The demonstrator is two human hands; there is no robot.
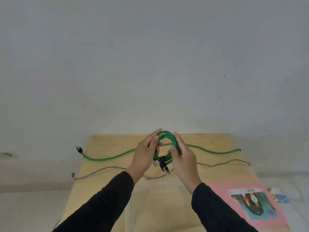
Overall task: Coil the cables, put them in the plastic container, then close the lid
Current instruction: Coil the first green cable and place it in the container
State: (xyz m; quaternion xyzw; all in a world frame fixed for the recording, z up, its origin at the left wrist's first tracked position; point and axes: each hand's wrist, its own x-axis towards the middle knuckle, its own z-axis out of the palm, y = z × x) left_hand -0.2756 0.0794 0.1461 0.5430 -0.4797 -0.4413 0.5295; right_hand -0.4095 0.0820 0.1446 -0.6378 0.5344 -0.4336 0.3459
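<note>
Above the wooden table (107,166), a coiled green cable (167,137) is held up between both hands. My left hand (145,154) grips the coil's left side, and my right hand (184,158) grips its right side. Two black plugs with clear tips (164,166) dangle from the bottom of the coil. A second green cable (108,157) lies stretched across the table behind my hands. A grey cable (100,171) lies stretched out in front of it. A clear plastic container (160,206) stands near me between my forearms; its outline is faint.
A pink sheet with a colourful picture (250,203) lies at the table's right front. A small white and blue object (279,195) sits just beyond it on the right. A plain wall (150,64) stands behind the table.
</note>
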